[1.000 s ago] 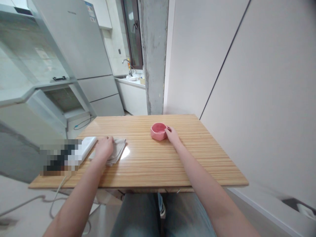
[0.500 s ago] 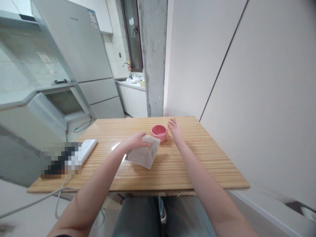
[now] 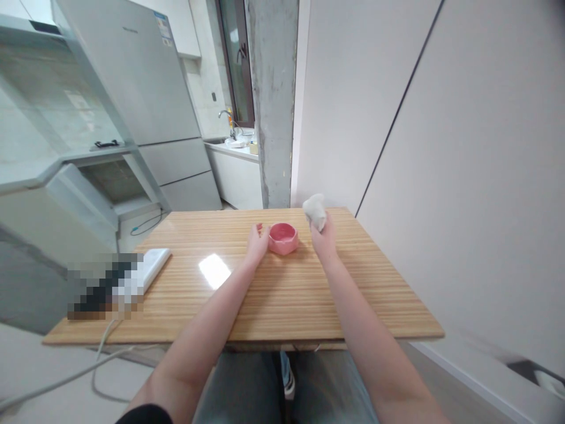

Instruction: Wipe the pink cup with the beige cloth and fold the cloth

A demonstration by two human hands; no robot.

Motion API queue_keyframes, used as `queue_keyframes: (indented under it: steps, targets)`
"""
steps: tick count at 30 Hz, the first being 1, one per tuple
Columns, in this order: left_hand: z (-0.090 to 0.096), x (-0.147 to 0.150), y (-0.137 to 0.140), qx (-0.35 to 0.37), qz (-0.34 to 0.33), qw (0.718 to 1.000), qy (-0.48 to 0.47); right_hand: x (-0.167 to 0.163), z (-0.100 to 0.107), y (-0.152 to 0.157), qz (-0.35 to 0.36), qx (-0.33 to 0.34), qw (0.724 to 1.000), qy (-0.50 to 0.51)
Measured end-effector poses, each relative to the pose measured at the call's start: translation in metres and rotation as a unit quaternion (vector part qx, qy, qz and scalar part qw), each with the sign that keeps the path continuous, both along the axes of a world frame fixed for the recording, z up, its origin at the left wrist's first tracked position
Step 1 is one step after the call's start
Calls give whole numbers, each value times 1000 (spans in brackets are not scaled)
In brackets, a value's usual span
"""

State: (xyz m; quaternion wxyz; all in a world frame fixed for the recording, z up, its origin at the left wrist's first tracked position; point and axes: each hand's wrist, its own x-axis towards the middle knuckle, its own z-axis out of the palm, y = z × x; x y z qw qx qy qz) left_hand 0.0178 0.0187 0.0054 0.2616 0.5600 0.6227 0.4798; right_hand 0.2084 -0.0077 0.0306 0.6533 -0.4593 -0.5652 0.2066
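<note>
A pink bowl (image 3: 283, 240) with faceted sides stands upright on the wooden table (image 3: 282, 306). At its left side is my left hand (image 3: 258, 241), fingers apart, the thumb close against the wall; whether it touches cannot be made out. My right hand (image 3: 323, 237), to the bowl's right, is closed around a bunched light grey cloth (image 3: 315, 211). The cloth is raised above the table's far part, its upper end sticking out past my fingers.
A white box-like object (image 3: 155, 262) lies at the table's left edge beside a pixelated patch, with a pale cable (image 3: 103, 340) hanging off there. A white wall (image 3: 424, 176) rises along the right. Behind are a fridge (image 3: 145, 88) and a sink counter.
The cloth has passed from my left hand to my right and is now bunched and raised. My left hand has moved right and forward to the bowl's left side.
</note>
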Motion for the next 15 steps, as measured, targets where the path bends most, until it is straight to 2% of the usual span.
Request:
queue_keyframes:
  steps: [2, 4, 6, 8, 11, 13, 15]
  targets:
    - [-10, -2, -6, -16, -32, 995, 98, -5, -3, -5, 84, 1, 982, -171]
    - [-12, -1, -13, -31, -52, 981, 187, -16, -6, -11, 130, -30, 939, -316]
    - [-10, 1, -16, -40, -52, 971, 229, -26, -8, -18, 114, -53, 897, -425]
    - [-8, 2, -16, -38, -53, 973, 220, -35, -9, -22, 74, -63, 860, -501]
    - [-8, 2, -13, -19, -80, 990, 117, -41, -10, -24, 45, -78, 826, -556]
    - [-9, 3, -12, 10, -107, 994, -11, -43, -11, -23, 40, -84, 818, -567]
    - [-10, 9, -13, 28, -110, 980, -166, -45, -13, -22, 34, -74, 820, -567]
